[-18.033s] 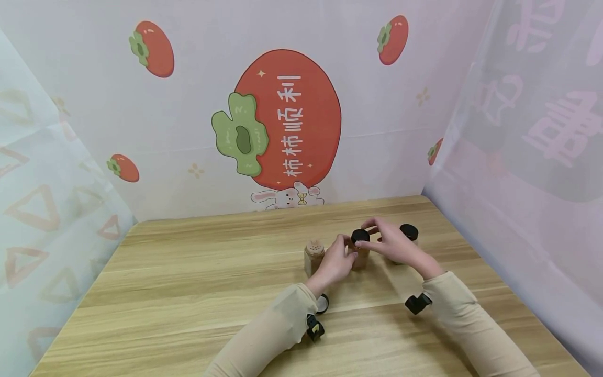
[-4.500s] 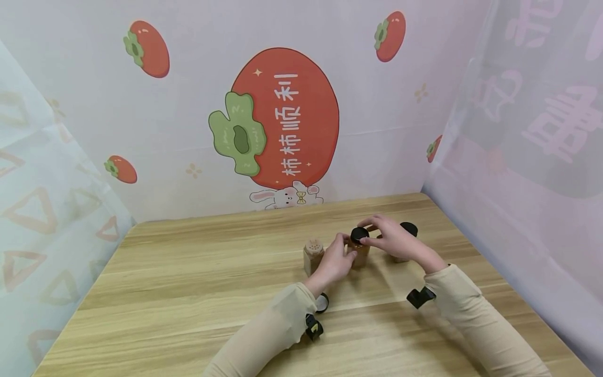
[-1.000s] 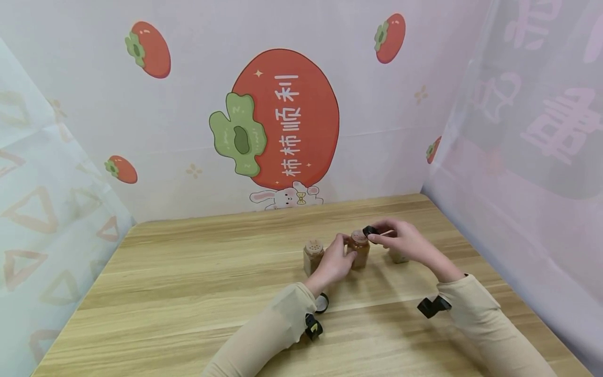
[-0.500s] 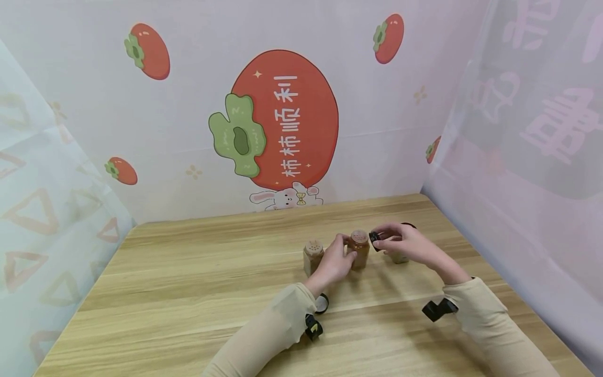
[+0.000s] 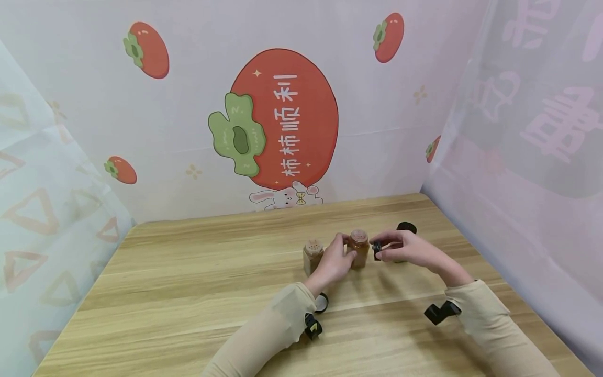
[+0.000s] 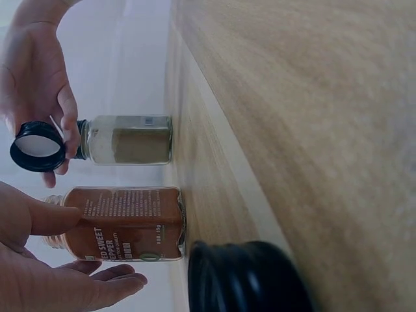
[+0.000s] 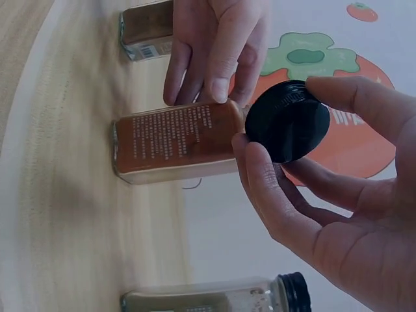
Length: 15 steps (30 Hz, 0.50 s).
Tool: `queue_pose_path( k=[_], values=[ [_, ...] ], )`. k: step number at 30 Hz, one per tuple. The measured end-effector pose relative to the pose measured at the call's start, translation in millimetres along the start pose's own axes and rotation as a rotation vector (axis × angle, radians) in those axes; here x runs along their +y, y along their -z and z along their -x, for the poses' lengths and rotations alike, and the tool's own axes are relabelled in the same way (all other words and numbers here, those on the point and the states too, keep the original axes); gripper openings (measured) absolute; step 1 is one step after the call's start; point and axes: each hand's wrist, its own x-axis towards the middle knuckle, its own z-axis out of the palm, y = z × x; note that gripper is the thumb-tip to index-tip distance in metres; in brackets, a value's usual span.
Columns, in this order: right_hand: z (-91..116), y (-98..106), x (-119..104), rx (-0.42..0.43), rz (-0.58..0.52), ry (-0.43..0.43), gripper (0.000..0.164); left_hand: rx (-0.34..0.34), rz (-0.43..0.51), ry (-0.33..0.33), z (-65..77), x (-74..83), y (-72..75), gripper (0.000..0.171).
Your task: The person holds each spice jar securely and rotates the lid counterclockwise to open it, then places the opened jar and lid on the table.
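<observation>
1. Table (image 5: 188,293): wood-grain, carries the lot. The red jar (image 5: 360,254) stands upright on it, so I'm measuring everything from that.
2. Left hand (image 5: 333,259): on the red jar's left side, thumb on one face up high, other fingers round the back, spread about as wide as the jar. Looks like a loose steadying hold.
3. Right hand (image 5: 410,248): just right of the red jar, fingers partly closed, pinching a black lid (image 7: 287,121) by the rim.
4. Red jar: looks like glass full of powder, so I'd guess stiff, a bit weighty, slick on those flat faces, breakable if tipped. I'd grab it round the upper body. Shaker top (image 5: 359,236) is exposed.
5. Brown jar (image 5: 311,259) left of the red jar (uncapped) and capped jar (image 6: 140,140) right of it: probably handle the same.
6. Black lid: probably light, stiff plastic, hard to break. Pinch opposite edges, imo.
7. Loose lid (image 5: 322,302): nearer the person than the red jar, off left, pale inside showing.
</observation>
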Motion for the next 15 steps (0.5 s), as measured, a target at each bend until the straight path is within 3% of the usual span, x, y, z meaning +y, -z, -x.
queue_pose_path(
  k=[15],
  values=[
    [1.5,-5.9,13.0,-0.077,-0.043,-0.062,0.053,-0.001,0.003,-0.005,0.1,-1.3,0.8,0.036]
  ],
)
